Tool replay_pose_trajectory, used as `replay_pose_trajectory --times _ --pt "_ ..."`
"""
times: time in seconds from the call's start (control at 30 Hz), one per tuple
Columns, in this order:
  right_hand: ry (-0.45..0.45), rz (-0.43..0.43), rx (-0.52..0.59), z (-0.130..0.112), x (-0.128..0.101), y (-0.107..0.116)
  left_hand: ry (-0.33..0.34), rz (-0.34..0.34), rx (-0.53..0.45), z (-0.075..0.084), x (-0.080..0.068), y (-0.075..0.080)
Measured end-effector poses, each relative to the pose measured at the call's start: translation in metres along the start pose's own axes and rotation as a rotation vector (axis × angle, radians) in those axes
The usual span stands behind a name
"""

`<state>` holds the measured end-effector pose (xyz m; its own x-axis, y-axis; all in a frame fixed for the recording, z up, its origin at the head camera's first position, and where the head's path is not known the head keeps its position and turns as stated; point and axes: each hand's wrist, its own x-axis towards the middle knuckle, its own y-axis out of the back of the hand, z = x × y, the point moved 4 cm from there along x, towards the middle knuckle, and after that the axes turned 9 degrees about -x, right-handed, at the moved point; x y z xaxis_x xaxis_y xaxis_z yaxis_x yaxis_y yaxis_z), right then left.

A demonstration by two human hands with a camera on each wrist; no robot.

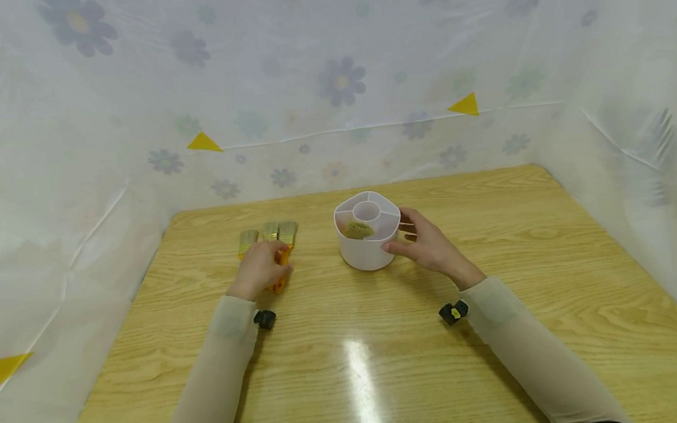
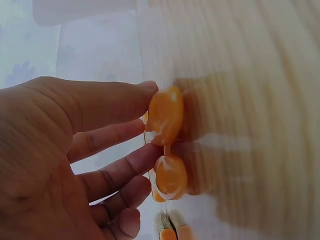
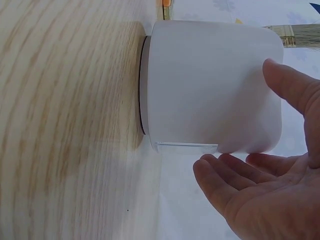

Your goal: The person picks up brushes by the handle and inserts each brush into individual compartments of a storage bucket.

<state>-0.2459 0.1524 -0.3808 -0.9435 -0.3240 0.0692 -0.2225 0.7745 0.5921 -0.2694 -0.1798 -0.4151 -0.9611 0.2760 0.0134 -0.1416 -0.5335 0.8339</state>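
Observation:
Three flat paintbrushes with orange handles lie side by side on the left part of the table, their pale bristles pointing away. My left hand (image 1: 260,268) is over them, its thumb and fingertips pinching the handle of the rightmost paintbrush (image 1: 287,236). The left wrist view shows that handle's rounded end (image 2: 166,116) between thumb and fingers, with another orange handle (image 2: 171,177) close beside it. My right hand (image 1: 429,242) grips the side of a white desk organizer (image 1: 365,254), thumb in front and fingers behind. Bristles of one paintbrush (image 1: 359,229) stick up from the organizer's front compartment.
The wooden table (image 1: 411,358) has a bright reflection near its front. Behind and at both sides hangs a pale flowered sheet (image 1: 288,64) with yellow triangles (image 1: 204,143) on it. The organizer has several compartments around a round middle one.

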Motion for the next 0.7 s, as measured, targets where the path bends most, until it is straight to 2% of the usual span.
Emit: replay_pose_trajectory --times 0.23,0.43,0.7 --pt "-0.005 -0.003 0.014 0.003 0.001 -0.001 0.006 -0.019 -0.021 0.002 0.0 -0.001" --pt "-0.017 -0.022 0.028 -0.021 -0.008 0.004 -0.003 -0.031 -0.032 0.004 0.0 -0.001" --pt "-0.033 -0.018 0.016 -0.026 -0.01 0.005 -0.003 -0.053 -0.05 0.007 -0.002 -0.002"
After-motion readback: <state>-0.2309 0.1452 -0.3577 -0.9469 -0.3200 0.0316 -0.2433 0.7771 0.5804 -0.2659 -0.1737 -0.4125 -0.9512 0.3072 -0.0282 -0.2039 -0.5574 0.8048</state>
